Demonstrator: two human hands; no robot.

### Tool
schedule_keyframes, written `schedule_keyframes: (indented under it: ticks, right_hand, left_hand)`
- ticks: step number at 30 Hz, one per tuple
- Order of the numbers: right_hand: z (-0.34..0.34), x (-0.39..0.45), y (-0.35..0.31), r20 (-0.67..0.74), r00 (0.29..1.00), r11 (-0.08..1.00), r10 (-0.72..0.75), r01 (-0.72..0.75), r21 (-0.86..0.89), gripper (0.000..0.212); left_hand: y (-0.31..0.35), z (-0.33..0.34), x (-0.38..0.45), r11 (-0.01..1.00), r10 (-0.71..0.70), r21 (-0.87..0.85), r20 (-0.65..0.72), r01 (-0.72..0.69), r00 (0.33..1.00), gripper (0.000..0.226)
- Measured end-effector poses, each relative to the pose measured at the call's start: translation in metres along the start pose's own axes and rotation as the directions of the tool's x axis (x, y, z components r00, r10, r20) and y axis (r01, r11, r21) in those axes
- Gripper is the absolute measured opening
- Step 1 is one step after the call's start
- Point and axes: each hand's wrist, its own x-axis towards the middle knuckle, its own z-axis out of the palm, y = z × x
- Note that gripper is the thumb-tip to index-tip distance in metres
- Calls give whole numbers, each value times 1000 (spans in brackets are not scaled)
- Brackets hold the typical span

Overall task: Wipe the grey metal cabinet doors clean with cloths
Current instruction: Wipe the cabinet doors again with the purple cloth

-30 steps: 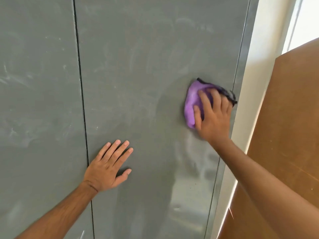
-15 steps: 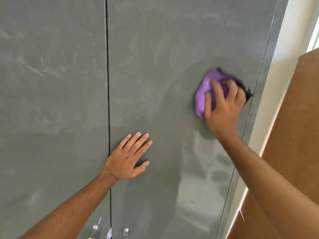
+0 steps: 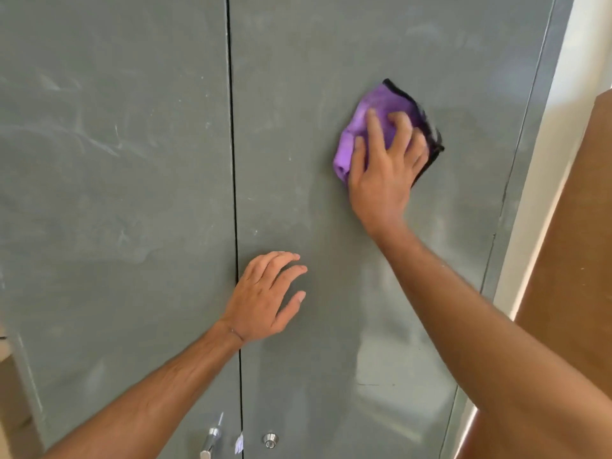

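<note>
We face two grey metal doors, the left door (image 3: 112,200) and the right door (image 3: 331,61), parted by a dark vertical seam (image 3: 233,193). At about two o'clock from the centre of view, our right hand (image 3: 384,167) presses a purple cloth (image 3: 367,107) flat against the right door; the fingers lie spread and slightly bent over the bunched fabric, and a black hem shows along the cloth's upper and right edges. Our left hand (image 3: 265,299), at roughly six o'clock, rests near the seam on the right door, its fingers relaxed and loosely bent, holding nothing. Pale streaks and smears mark both doors. At the lower edge, a metal handle (image 3: 212,438) sits left of the seam and a round lock (image 3: 270,439) right of it. A brown board (image 3: 576,260) stands at three o'clock.
</note>
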Motion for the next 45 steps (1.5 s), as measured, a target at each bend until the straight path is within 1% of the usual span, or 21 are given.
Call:
schedule_keyframes:
  ticks: [2,4,5,6,8,10,12,15,17,21,23,27,28,30,32,34,37,39,41,44,45]
  right_hand:
    - [8,-33,-35,133,923,928,-362,343,148,38]
    - [-4,-73,-27,252,630,677,-735,664,317,37]
    - [-14,-80,-9,288,523,597,-802,716,363,35]
    - [-21,-78,11,294,484,565,-824,736,373,33]
    - [-23,-51,33,261,619,672,-741,681,292,29]
    - [-11,-13,18,187,892,909,-413,392,140,28]
    - [5,4,-32,132,979,983,-158,143,119,32]
    - [12,-9,-91,292,858,859,-423,278,429,44]
    - [7,-10,-91,356,792,748,-495,181,638,56]
    - [-11,15,-82,396,903,600,-169,-224,768,41]
    - [-13,29,-72,277,957,650,-81,-160,743,30]
    - [4,30,-60,130,975,867,-180,95,489,40]
    - [9,25,-62,141,975,896,-172,96,433,41]
    - [17,11,-64,146,975,917,-166,98,387,34]
    - [22,-1,-62,123,969,919,-213,156,363,31]
    - [27,-6,-58,111,959,926,-260,215,310,38]
    - [30,-10,-61,113,959,946,-260,230,228,43]
    - [31,-10,-67,114,962,955,-248,223,197,45]
    - [33,-11,-69,113,967,961,-231,208,185,45]
    - [32,-11,-70,111,972,964,-208,185,192,46]
    - [33,-11,-72,109,975,966,-193,169,198,47]
  left_hand:
    - [-1,-14,15,995,-92,-43,-114,88,989,33]
    - [-2,-27,32,985,-170,-71,-197,159,966,30]
    - [-3,-33,40,981,-189,-89,-213,174,959,30]
    - [-4,-38,45,979,-193,-105,-219,174,956,29]
    - [-8,-45,50,977,-197,-130,-225,171,954,26]
    - [-10,-49,55,971,-211,-158,-203,181,956,23]
    - [-11,-54,64,967,-216,-181,-205,180,955,26]
    - [-5,-60,82,949,-255,-245,-230,198,939,34]
    - [-1,-57,89,890,-359,-367,-200,269,912,42]
    - [8,-39,100,769,-544,-438,-65,466,837,67]
    - [5,-35,123,785,-560,-373,-84,495,824,72]
    - [-27,-29,178,751,-659,-205,-279,627,698,62]
    - [-30,-26,179,761,-640,-106,-286,641,713,59]
    - [-28,-18,153,835,-503,122,-226,536,834,58]
    - [-34,-16,98,904,-369,199,-90,380,925,56]
    - [-57,-25,23,931,-302,232,61,280,951,53]
    - [-122,-64,-25,903,-414,161,85,398,906,65]
    - [-154,-85,9,764,-636,86,-69,640,769,61]
    - [-159,-89,61,729,-649,137,-176,671,740,48]
    - [-118,-64,71,934,-296,211,6,289,955,49]
    - [-107,-56,43,965,-177,217,122,148,977,49]
